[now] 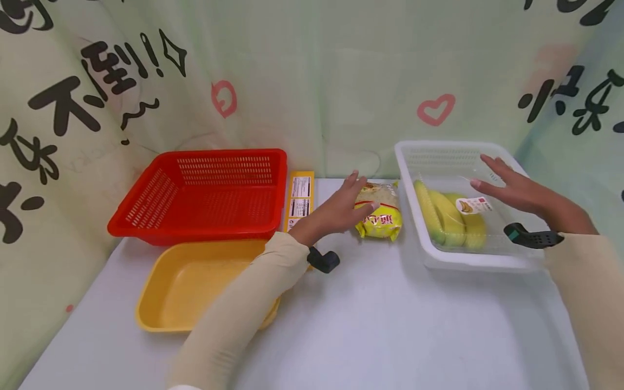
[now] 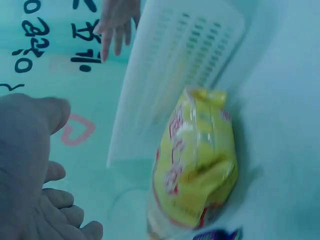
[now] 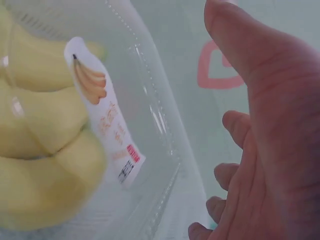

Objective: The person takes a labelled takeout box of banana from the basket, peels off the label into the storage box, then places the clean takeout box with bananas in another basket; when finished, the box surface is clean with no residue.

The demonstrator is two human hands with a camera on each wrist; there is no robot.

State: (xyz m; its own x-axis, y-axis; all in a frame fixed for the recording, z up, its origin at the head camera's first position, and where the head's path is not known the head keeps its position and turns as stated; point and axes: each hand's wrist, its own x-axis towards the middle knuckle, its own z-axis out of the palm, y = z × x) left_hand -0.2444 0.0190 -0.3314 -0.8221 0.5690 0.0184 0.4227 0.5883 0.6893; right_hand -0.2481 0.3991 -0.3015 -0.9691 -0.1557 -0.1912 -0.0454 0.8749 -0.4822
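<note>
While left hand [image 1: 335, 212] and right hand [image 1: 526, 190] hold fingers loosely spread, empty, the bag [image 1: 382, 215], roughly twelve-to-six lengthwise, lies at the nearer left's three o'clock.

To the left of the left hand [image 1: 335, 210], a red perforated basket [image 1: 221, 208] is seen set down on a white table [image 1: 351, 330]. Nearer the viewer than that hand, also to its left, a yellow tray [image 1: 185, 281] is partly hidden. Just left of its wrist, a labelled orange box [image 1: 300, 187] is placed. Beyond it, a pale green curtain [image 1: 365, 70] is printed with dark lettering [image 1: 63, 105].
</note>
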